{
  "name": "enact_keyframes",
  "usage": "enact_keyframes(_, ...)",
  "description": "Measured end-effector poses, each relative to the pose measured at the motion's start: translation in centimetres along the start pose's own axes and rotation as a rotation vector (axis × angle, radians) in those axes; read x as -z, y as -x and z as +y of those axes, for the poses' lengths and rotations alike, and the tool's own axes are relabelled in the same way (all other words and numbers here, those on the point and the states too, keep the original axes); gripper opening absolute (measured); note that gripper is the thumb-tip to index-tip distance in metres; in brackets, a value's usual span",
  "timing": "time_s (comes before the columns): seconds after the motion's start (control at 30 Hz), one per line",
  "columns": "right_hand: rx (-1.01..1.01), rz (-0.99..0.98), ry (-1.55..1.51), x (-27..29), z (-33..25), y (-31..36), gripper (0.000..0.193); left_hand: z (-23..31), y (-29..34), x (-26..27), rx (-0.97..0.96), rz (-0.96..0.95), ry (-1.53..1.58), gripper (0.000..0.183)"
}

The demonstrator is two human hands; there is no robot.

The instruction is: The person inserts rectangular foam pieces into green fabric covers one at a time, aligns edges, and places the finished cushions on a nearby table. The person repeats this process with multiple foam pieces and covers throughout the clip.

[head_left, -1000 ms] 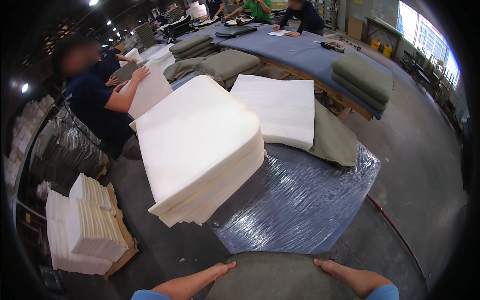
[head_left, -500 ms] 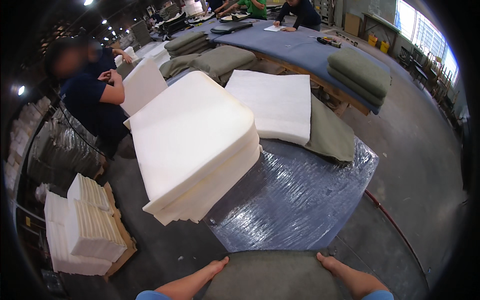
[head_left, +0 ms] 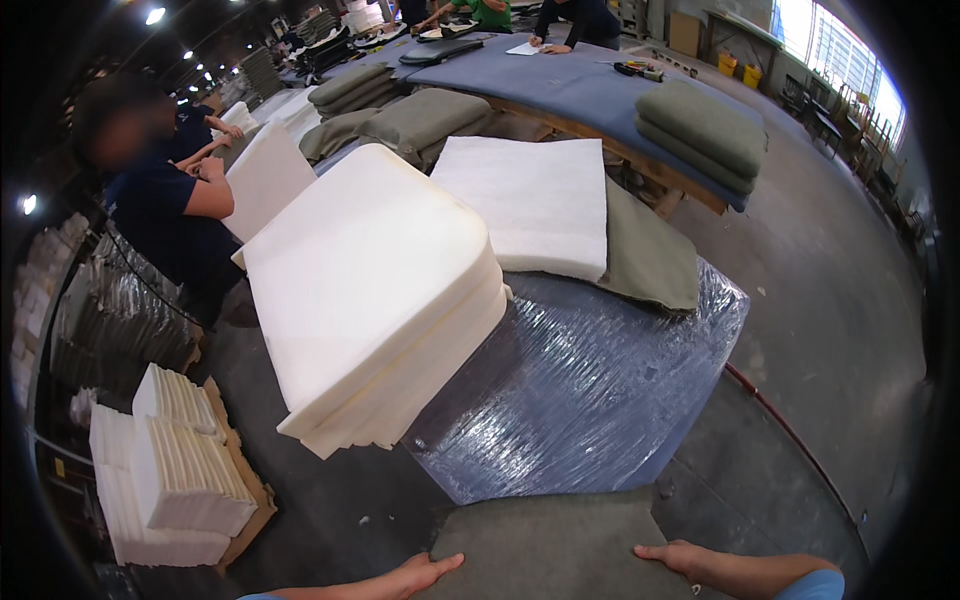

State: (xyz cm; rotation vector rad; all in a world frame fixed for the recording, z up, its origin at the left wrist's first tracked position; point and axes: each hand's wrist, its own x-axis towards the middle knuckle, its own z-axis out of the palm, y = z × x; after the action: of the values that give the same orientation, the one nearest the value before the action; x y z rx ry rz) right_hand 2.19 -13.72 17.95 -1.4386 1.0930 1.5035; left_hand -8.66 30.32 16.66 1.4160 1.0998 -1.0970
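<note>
A grey-green fabric cushion cover (head_left: 555, 545) lies in front of me at the near edge of the plastic-wrapped table (head_left: 560, 400). My left hand (head_left: 432, 572) grips its left side, thumb on top and the other fingers mostly hidden. On the opposite side my right hand (head_left: 670, 557) holds it the same way. The cover's far edge reaches past both hands to the table edge. Beyond it stands a stack of white foam cushions (head_left: 370, 270). A white batting pad (head_left: 525, 205) rests partly over another grey-green cover (head_left: 650, 250).
At the left, a person in a dark shirt (head_left: 160, 210) handles a white foam piece (head_left: 265, 180). White pads (head_left: 190, 480) are piled on the floor. Folded green cushions (head_left: 695, 135) sit on a long blue table (head_left: 560, 80), where other people work. A red hose (head_left: 790, 430) runs along the floor.
Both hands have shifted from the cover's far corners to lower along its sides and spread slightly apart. More of the cover's far end shows beyond them. The whole view has shifted slightly.
</note>
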Motion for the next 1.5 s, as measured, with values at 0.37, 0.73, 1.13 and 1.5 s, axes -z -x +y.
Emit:
enact_keyframes(0.37, 0.069, 0.045, 0.000, 0.5, -1.8, -6.2, 0.075, 2.3, -7.7, 0.2, 0.162, -0.074, 0.154, 0.075)
enact_keyframes(0.73, 0.322, 0.062, -0.049, 2.7, -2.6, -16.6, 0.060, 3.7, -13.4, 0.5, -0.014, -0.024, -0.014, 0.071)
enact_keyframes(1.13, 0.489, 0.068, 0.120, 0.7, -4.7, -13.0, 0.075, 2.6, -14.6, 1.4, -0.321, -0.026, 0.285, 0.077)
enact_keyframes(1.5, 0.705, 0.059, 0.145, 1.7, -4.6, -13.7, 0.097, -1.0, -14.6, 1.5, -0.518, -0.438, 1.034, 0.039)
